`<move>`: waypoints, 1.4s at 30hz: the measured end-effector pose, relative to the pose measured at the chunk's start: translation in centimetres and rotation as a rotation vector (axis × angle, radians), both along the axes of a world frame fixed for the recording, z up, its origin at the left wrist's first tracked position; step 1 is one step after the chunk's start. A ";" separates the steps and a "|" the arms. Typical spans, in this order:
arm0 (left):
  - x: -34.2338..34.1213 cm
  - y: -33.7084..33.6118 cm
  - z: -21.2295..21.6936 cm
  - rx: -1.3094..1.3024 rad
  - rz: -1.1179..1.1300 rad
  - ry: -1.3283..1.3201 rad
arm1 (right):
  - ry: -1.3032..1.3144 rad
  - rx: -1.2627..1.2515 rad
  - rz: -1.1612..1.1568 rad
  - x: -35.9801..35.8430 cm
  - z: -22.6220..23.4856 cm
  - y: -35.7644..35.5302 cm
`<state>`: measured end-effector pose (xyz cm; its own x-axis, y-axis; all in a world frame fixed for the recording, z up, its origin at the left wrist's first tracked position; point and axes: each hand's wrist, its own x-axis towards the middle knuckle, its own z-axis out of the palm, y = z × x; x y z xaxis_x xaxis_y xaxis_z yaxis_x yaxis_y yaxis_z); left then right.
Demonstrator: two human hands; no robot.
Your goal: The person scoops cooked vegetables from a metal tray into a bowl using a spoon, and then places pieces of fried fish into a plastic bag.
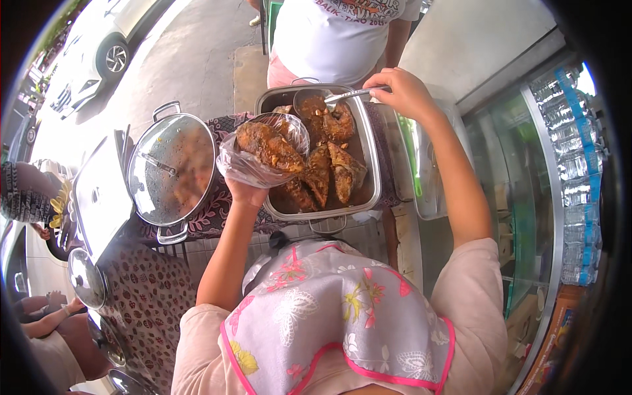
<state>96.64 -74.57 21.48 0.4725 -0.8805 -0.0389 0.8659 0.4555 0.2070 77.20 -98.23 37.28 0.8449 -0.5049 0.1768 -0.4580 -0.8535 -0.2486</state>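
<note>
My left hand holds up a bowl wrapped in clear plastic, with a large browned piece of fried fish in it. It hovers over the left side of a rectangular metal tray. Several more fish pieces lie in brown sauce in that tray. Gripped in my right hand is the handle of a metal ladle. The ladle's head dips into the sauce at the tray's far side.
Left of the tray stands a round pot with a steamed glass lid, on a patterned cloth. More lidded pots line the left side. A person in a white shirt stands across the table. Bottled water packs and a glass case are at right.
</note>
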 end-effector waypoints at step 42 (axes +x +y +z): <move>-0.1 1.9 1.1 0.181 0.003 -0.226 | 0.293 -0.336 -0.073 -8.0 -5.6 9.3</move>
